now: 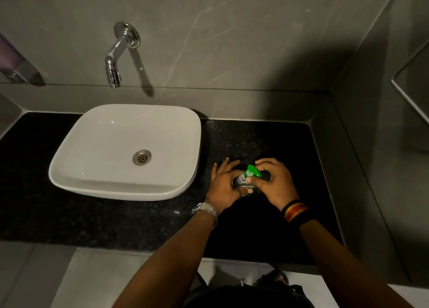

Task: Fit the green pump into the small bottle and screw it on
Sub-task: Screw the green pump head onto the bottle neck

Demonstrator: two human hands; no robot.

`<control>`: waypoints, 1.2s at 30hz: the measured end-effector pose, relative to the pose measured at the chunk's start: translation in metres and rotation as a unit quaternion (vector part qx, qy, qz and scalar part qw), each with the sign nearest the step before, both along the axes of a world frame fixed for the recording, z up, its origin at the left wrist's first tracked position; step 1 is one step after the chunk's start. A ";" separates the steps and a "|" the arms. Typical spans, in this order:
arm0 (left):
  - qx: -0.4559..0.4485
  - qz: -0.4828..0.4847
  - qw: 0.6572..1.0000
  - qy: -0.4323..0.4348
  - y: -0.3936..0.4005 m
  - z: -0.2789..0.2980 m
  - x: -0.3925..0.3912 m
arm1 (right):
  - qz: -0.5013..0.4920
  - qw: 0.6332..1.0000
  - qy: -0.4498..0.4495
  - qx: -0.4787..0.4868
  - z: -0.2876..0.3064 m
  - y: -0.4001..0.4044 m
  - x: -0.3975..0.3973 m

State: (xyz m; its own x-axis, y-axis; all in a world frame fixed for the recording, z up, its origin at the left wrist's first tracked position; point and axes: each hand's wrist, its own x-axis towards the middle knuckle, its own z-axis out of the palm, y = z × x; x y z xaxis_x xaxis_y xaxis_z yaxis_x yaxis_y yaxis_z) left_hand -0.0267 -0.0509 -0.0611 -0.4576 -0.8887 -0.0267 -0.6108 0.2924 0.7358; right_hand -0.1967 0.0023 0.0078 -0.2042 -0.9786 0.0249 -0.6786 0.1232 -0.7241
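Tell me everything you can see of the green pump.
The green pump is a bright green plastic dispenser head with a flat nozzle and a paler collar beneath it. It sits on top of the small bottle, tilted with it toward the sink side, above the black counter. The right hand closes over its far side, fingertips at the collar; the left hand wraps the bottle. Whether the threads are engaged cannot be seen.

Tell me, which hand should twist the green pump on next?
The right hand, probably. Its fingers already sit on the green pump, at the top of the small bottle. The left hand is wrapped around the bottle's side, so it can steady it.
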 end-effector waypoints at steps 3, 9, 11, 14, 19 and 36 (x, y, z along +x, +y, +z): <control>0.005 -0.005 1.000 0.002 -0.001 0.001 0.002 | -0.037 0.999 0.023 0.025 0.005 -0.005 0.004; 0.002 0.000 1.000 0.000 0.000 0.002 0.001 | 0.050 0.999 0.015 0.008 0.001 -0.001 -0.004; 0.000 -0.002 1.000 -0.003 0.001 0.002 0.001 | 0.028 0.999 0.025 -0.011 0.002 -0.003 -0.002; 0.001 -0.001 1.000 0.006 0.001 0.001 0.002 | -0.015 0.999 0.040 0.009 0.007 -0.007 0.004; 0.009 0.004 1.000 0.008 0.002 0.004 0.000 | 0.023 0.998 -0.036 0.045 0.001 -0.003 -0.004; 0.012 0.012 1.000 -0.004 0.006 0.015 0.000 | -0.021 0.996 -0.084 0.038 -0.001 -0.005 -0.003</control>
